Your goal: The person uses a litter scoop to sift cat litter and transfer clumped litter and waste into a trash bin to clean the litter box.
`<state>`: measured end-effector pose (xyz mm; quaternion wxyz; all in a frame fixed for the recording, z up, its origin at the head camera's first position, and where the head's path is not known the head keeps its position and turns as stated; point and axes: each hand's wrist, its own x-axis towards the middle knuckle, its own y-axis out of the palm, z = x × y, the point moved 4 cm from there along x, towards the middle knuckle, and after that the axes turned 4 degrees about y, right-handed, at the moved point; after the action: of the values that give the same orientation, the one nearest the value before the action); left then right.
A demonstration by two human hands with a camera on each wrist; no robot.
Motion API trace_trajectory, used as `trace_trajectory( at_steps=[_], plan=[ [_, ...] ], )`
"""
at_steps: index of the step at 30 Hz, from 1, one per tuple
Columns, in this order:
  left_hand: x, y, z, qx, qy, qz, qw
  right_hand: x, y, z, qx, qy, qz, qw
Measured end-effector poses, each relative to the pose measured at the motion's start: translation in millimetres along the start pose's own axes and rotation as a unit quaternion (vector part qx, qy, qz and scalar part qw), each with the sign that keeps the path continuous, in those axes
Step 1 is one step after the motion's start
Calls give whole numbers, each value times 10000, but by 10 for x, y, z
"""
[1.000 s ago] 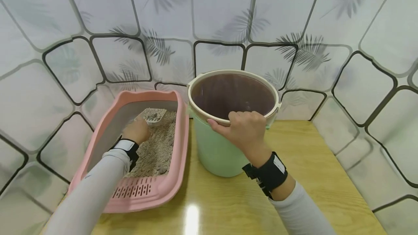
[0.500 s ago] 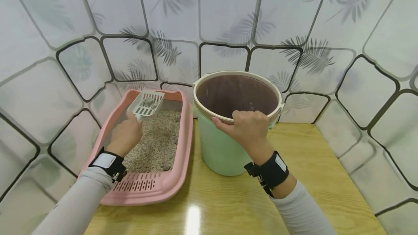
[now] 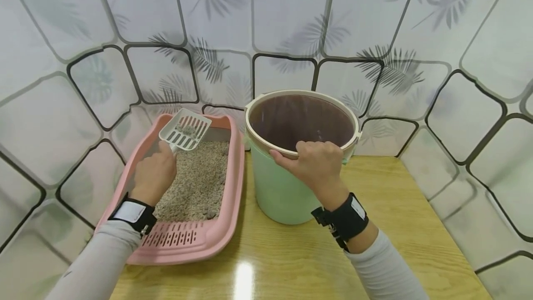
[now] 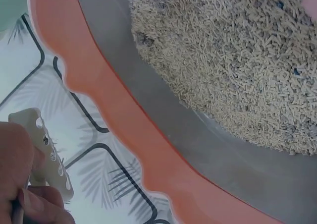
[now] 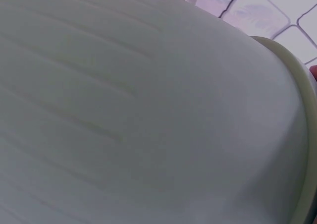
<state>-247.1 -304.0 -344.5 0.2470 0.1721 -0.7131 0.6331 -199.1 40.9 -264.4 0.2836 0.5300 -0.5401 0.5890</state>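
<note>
My left hand (image 3: 155,170) grips the handle of a pale slotted litter scoop (image 3: 185,128), raised over the back of a pink litter box (image 3: 235,184). Grey clumps (image 3: 188,131) lie in the scoop's bowl. Beige pellet litter (image 3: 195,179) covers the box floor, with darker lumps among it. In the left wrist view, fingers (image 4: 37,204) curl around the handle and the scoop (image 4: 47,159) shows edge-on beyond the box's wavy rim. My right hand (image 3: 316,165) holds the cream rim of a green bin (image 3: 279,193), thumb outside and knuckles up. The bin has a dark liner (image 3: 300,119).
Both containers stand side by side on a yellow wooden table (image 3: 370,226). Patterned sheeting (image 3: 283,13) rises behind and at both sides. The bin's smooth wall (image 5: 148,110) fills most of the right wrist view.
The left hand has lifted the scoop up from the litter toward the box's back edge, and its bowl now shows more fully. The right hand stays on the bin rim.
</note>
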Motion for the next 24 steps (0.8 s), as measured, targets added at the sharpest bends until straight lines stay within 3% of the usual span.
trace_trajectory(
  at_steps=[3, 5, 8, 10, 13, 15, 18, 21, 22, 24],
  plan=[
    [20, 34, 54, -705, -190, 751, 9945, -5, 1, -3, 18, 4, -1, 10000],
    [32, 65, 116, -1356, -394, 1410, 9799, -7, 7, -3, 29, 9, 8, 10000],
    [39, 109, 197, -2222, -644, 2107, 9498, -6, 17, -8, 23, -5, 50, 10000],
    [43, 130, 239, -2520, -774, 2334, 9360, -4, 22, -15, 13, 5, 62, 10000],
    [43, 139, 286, -2589, -895, 2410, 9311, -1, 29, -19, 0, 19, 84, 10000],
    [31, 142, 308, -2413, -908, 2375, 9366, -4, 32, -21, -14, 16, 79, 10000],
    [16, 118, 322, -1756, -768, 1959, 9617, -13, 29, -19, -4, -7, 68, 10000],
    [7, 67, 310, -822, -470, 1100, 9894, -19, 22, -12, 23, -16, 36, 10000],
    [6, 46, 297, -501, -322, 764, 9953, -20, 19, -10, 29, -17, 23, 10000],
    [6, 10, 267, 42, 26, 128, 9999, -17, 14, -4, 29, -8, 2, 10000]
  ],
)
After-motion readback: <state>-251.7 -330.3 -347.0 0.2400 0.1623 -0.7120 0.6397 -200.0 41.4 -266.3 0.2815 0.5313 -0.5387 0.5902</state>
